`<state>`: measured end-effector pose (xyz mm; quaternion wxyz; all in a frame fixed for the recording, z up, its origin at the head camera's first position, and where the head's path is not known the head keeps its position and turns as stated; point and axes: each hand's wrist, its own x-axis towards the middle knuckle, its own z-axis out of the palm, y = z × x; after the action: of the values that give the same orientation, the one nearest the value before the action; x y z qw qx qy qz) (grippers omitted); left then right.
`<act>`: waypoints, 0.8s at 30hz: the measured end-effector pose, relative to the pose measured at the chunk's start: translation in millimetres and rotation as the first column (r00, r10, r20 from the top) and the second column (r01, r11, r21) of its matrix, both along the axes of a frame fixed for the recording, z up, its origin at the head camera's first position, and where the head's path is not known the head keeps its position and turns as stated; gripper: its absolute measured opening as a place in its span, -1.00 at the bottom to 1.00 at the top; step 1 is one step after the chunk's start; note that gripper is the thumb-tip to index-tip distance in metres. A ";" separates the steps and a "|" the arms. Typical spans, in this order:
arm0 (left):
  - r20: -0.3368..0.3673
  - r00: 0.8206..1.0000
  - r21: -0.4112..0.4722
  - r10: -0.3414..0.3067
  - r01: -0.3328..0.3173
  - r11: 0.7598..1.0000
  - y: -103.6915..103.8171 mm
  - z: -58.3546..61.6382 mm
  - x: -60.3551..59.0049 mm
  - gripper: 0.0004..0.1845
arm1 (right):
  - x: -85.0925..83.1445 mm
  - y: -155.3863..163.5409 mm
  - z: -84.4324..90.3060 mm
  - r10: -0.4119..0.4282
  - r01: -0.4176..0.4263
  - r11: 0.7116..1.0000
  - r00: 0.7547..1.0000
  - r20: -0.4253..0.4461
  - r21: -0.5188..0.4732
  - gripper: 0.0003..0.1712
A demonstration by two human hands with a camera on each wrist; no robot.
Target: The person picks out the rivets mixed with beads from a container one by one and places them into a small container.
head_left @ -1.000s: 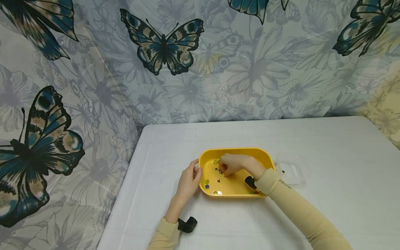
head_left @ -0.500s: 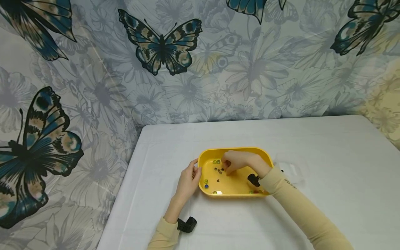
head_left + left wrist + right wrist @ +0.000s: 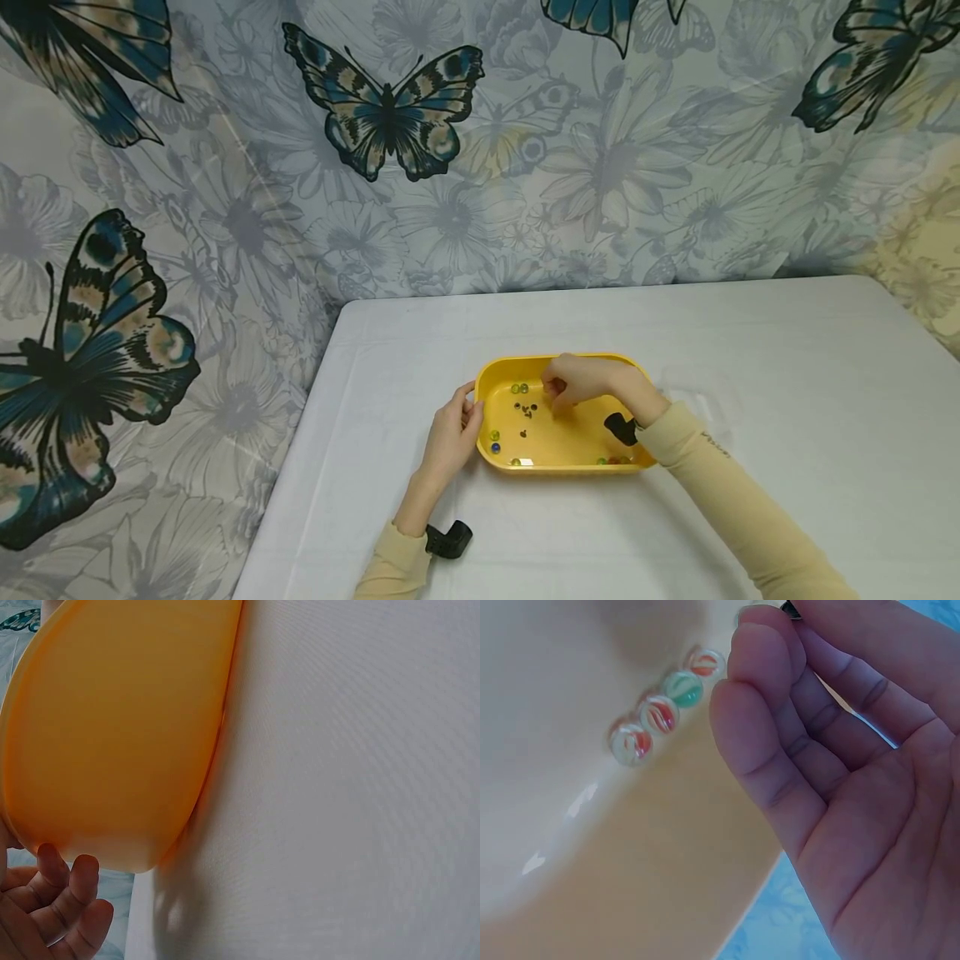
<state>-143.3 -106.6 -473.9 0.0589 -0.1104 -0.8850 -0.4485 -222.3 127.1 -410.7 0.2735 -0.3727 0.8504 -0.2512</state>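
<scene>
A shallow yellow tray [image 3: 570,446] lies on the white table. My left hand [image 3: 452,433] holds its left end, and in the left wrist view the fingers [image 3: 84,889] curl by the tray's end wall. Inside the tray is my right hand [image 3: 585,383], pinching a small dark shiny piece [image 3: 791,610]; its kind is mostly hidden by the fingers. Left of that hand sits a cluster of small dark pieces [image 3: 527,410]. Yellow-green marbles [image 3: 515,388] and a blue marble [image 3: 496,448] rest nearby. Red-and-white marbles [image 3: 658,714] and a green one [image 3: 682,689] line the tray's side.
A clear plastic container [image 3: 697,408] stands right of the tray, partly behind the right sleeve. Black wrist cameras [image 3: 450,540] are strapped to both wrists. Beyond the white table [image 3: 420,333] hangs a cloth backdrop [image 3: 457,217] with butterflies and flowers.
My right hand has moved to the right, away from the cluster of dark pieces, uncovering it and a second marble beside the first. My left hand stays on the tray's left end.
</scene>
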 end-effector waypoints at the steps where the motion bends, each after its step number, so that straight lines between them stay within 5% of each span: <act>1: 0.001 1.000 0.001 0.000 0.000 1.000 -0.1 0.0 0.1 -0.62 | 0.1 1.1 0.9 0.003 -0.003 1.000 1.000 -0.002 -0.003 -0.79; 24: 0.012 1.000 -0.009 0.003 -0.003 1.000 0.0 1.7 0.3 -0.62 | 3.0 31.7 20.8 -0.062 0.062 0.998 0.998 -0.013 -0.003 -0.81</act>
<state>-143.0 -106.6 -472.2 0.0536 -0.1067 -0.8875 -0.4451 -219.3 158.8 -390.0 0.2594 -0.3481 0.8630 -0.2584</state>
